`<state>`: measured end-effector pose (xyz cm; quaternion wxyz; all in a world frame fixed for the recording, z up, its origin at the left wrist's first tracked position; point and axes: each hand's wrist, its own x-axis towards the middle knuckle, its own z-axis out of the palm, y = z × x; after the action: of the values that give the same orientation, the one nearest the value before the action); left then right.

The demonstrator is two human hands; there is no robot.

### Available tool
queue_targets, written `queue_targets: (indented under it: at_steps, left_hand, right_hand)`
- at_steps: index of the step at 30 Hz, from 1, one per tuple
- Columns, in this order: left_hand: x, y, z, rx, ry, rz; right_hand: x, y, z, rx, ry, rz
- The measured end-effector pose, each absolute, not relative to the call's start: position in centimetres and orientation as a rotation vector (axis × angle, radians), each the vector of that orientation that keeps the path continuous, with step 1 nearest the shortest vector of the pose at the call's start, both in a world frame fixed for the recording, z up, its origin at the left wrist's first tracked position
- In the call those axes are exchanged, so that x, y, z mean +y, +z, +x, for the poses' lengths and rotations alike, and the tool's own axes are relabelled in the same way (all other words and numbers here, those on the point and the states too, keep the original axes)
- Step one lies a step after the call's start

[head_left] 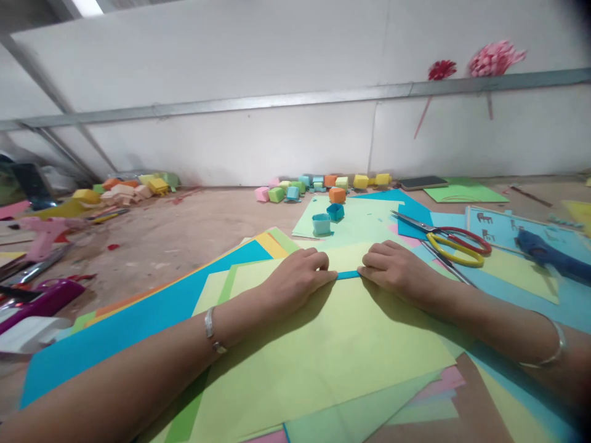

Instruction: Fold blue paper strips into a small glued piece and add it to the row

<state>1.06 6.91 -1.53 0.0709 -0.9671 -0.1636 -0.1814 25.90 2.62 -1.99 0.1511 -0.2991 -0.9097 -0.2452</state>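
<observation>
My left hand (pixel 302 274) pinches one end of a narrow blue paper strip (pixel 348 275). At the strip's other end, the fingers of my right hand (pixel 394 271) are pressed together on it. Only the short middle of the strip shows between my fingertips; its ends are hidden. Both hands rest low over a pale yellow-green paper sheet (pixel 323 363). Just beyond them stand a light teal open paper box (pixel 322 224) and a darker teal one (pixel 335 212).
Scissors (pixel 455 241) with red and yellow handles lie to the right, near a dark blue glue gun (pixel 554 255). A pink glue gun (pixel 44 237) and a purple tool (pixel 48 301) are at the left. Small coloured paper boxes (pixel 277 194) line the wall. Blue paper (pixel 115 335) lies under my left arm.
</observation>
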Motion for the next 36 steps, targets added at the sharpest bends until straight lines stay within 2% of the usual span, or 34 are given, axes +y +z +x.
queue_targets:
  at_steps: [13,26,36]
  left_hand:
    - [5.7,-0.2,-0.5,-0.63,-0.251,-2.872]
    - [4.7,0.9,-2.0,-0.695,0.029,-2.72]
    - [3.8,0.6,1.8,-1.063,0.131,-2.622]
  right_hand:
    - [3.0,-2.3,26.0,-2.583,-0.811,-0.823]
    - [2.8,-2.2,26.1,-2.603,-0.764,-0.869]
    - [1.7,-2.3,25.1,-2.551,-0.933,-0.949]
